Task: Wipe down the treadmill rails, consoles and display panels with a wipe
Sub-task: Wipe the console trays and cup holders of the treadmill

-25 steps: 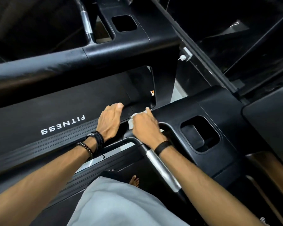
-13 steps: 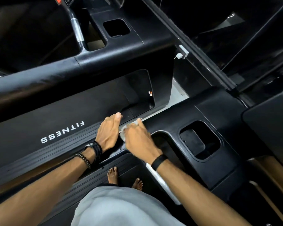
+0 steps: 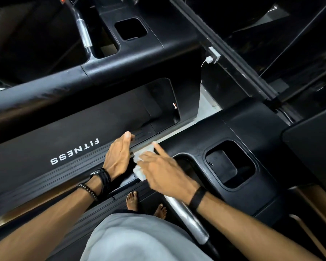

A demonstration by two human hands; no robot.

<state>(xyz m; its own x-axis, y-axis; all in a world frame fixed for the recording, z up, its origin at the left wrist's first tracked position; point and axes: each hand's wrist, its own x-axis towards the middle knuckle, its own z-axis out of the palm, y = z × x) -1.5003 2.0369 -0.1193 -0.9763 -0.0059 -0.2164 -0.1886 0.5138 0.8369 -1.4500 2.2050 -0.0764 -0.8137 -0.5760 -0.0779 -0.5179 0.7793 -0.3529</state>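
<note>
Head camera, looking down: the right hand [image 3: 164, 171] presses a white wipe [image 3: 142, 163] onto the black treadmill console [image 3: 256, 129] at its left edge, index finger stretched forward over the wipe, the other fingers loosely bent on it. Just beside it, the left hand [image 3: 119, 155] lies flat with straight fingers on the ribbed side rail [image 3: 68, 173] of the neighbouring treadmill, near the "FITNESS" lettering [image 3: 74, 150]. A silver grip bar [image 3: 188, 221] runs under the right wrist. Two bare feet [image 3: 132, 201] stand below.
</note>
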